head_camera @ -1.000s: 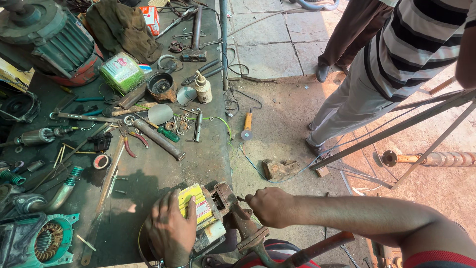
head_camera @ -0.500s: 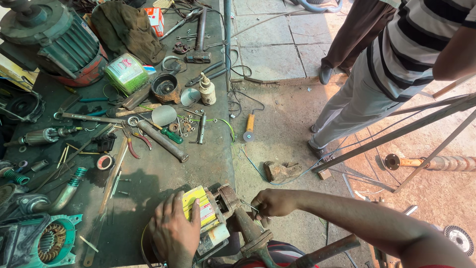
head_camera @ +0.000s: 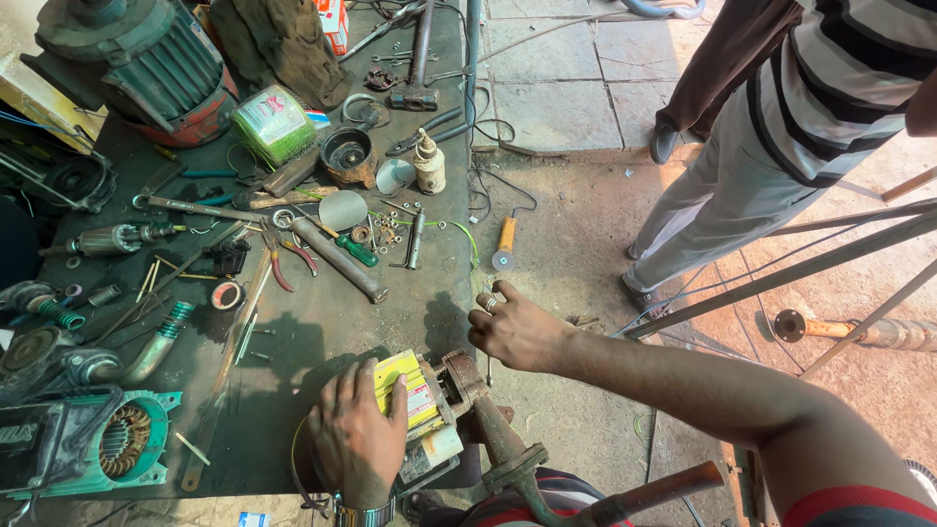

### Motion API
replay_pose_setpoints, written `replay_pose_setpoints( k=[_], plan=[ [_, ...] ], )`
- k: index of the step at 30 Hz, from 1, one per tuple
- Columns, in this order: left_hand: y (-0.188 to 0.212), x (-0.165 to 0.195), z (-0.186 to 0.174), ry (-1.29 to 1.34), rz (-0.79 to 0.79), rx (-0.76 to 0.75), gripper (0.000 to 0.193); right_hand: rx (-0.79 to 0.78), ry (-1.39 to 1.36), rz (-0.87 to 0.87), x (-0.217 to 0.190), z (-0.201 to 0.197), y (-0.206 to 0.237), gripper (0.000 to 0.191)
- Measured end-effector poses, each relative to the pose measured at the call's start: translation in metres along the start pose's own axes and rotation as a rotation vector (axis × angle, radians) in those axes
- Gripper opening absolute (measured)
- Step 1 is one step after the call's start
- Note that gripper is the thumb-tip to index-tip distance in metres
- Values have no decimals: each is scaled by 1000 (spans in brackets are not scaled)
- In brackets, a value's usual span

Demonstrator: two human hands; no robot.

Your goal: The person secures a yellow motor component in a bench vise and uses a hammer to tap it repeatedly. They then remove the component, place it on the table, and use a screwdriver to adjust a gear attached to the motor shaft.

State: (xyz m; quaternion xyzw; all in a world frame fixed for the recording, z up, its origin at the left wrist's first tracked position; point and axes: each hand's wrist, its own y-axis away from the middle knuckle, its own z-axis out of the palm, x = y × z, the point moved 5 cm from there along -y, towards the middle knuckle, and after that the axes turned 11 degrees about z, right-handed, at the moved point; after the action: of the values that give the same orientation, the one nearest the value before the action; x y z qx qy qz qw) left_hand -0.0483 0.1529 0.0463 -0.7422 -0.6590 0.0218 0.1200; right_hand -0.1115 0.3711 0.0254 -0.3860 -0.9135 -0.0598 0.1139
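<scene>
My left hand (head_camera: 358, 436) presses down on a small yellow and white pump motor (head_camera: 422, 410) at the near edge of the dark workbench (head_camera: 322, 322). A rusty pump housing (head_camera: 467, 376) sticks out of the motor's right end, with a rusty pipe (head_camera: 625, 493) below it. My right hand (head_camera: 515, 327) hovers just above and right of that housing, fingers loosely curled, a ring on one finger, holding nothing. It is clear of the motor.
Pliers (head_camera: 283, 259), a green-handled screwdriver (head_camera: 351, 249), a metal rod (head_camera: 337, 259), a tape roll (head_camera: 226, 295), a green spool (head_camera: 273, 122), a large motor (head_camera: 137, 59) and a teal stator (head_camera: 117, 444) litter the bench. A person in a striped shirt (head_camera: 810, 107) stands right, by slanted metal bars (head_camera: 781, 278).
My right hand has lifted off the rusty pump housing and moved up and away from it. My left hand stays on the yellow motor. The camera has tilted slightly.
</scene>
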Motion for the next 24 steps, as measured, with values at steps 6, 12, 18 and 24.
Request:
replay_pose_setpoints(
  k=[6,12,18,24],
  plan=[
    [1,1,-2,19,4,42,51,-444,183,-67,-18,-21,25,25],
    [0,1,-1,-7,7,-1,51,-712,51,-46,-33,-28,57,22],
    [-2,-1,6,-18,8,-38,52,-736,-109,41,-48,-36,57,36],
    [-8,8,-3,-12,69,91,49,-729,-467,269,-41,-6,60,36]
  ],
)
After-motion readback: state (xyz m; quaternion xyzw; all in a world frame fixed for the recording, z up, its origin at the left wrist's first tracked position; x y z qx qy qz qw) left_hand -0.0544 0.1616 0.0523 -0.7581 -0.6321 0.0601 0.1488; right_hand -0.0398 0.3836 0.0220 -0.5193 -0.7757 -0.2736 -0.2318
